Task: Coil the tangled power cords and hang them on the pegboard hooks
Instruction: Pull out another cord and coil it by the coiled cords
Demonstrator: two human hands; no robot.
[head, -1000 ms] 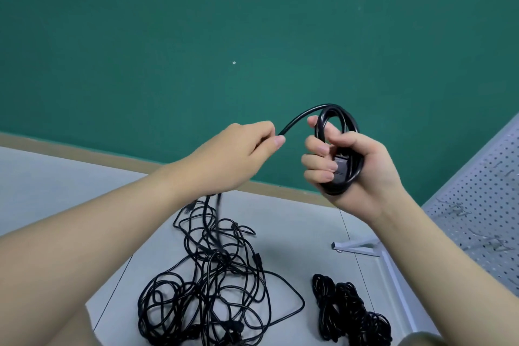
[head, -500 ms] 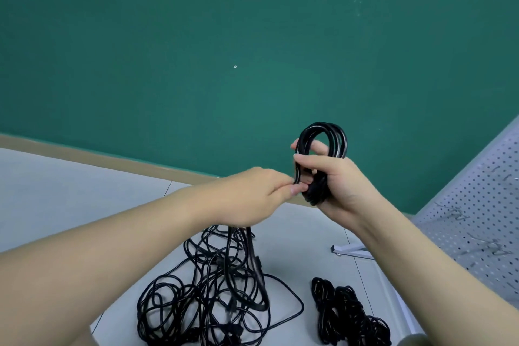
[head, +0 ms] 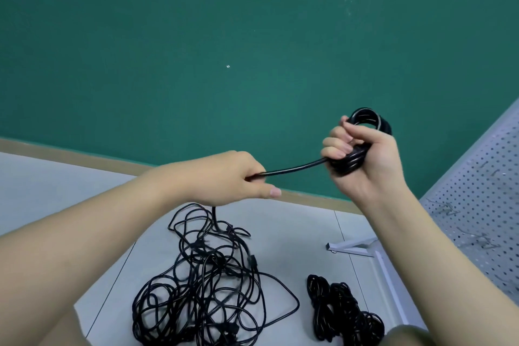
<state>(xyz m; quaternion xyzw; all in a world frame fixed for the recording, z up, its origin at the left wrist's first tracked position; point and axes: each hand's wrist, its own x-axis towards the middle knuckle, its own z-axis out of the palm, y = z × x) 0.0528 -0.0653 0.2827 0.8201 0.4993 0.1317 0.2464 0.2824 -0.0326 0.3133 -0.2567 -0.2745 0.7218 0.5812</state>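
winding away here: the small coil (head: 362, 146) of black cord is sitting up high in the right hand (head: 365, 157), fingers and thumb curled tight around the loops, in front of the green wall (head: 196, 36). the left hand (head: 233, 177) is gripping the free run of the power cord (head: 295, 169), fingers closed round it, and that stretch is running taut across to the coil.

half a second ago the left hand was pressed right up against the coil, laying a turn onto it. now it is drawn back down and to the left, well apart from the right hand, with a fresh length pulled through. a second ago the two hands were also parted, so this is looking like one full turn laid on and the next one being measured out.

below the left hand the cord is dropping into the tangled pile (head: 205, 289) on the tabletop (head: 56, 177), and plenty of it is still knotted up there, so i'm judging this coil far from finished. just right of the pile a bundled cord (head: 342, 312) is lying already gathered. off to the right the pegboard (head: 477, 205) is waiting with its hooks (head: 446, 209), and nothing is hanging on the part in view.
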